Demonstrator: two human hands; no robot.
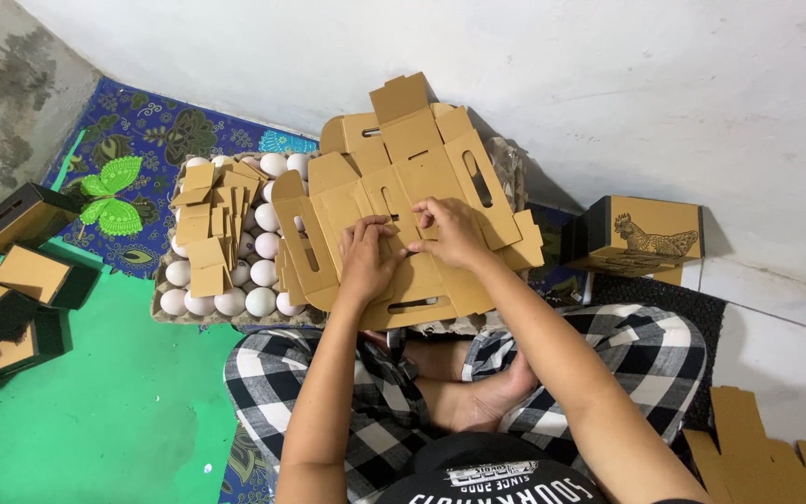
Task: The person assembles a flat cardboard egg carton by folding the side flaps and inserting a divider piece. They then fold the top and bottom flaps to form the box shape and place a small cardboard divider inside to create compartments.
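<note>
Both hands point(412, 245) press a flat cardboard cutout point(403, 201) (eggs point(258, 271) beside).

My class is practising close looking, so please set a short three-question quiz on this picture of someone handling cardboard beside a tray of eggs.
1. True or false: both hands rest on the flat cardboard box blank.
2. What lies on top of the white eggs in the egg tray?
3. Where does the folded box with a chicken drawing stand: A) by the wall on the person's right, B) on the green mat?

Key
1. True: left hand and right hand press on it.
2. Small cardboard pieces.
3. A.
</note>
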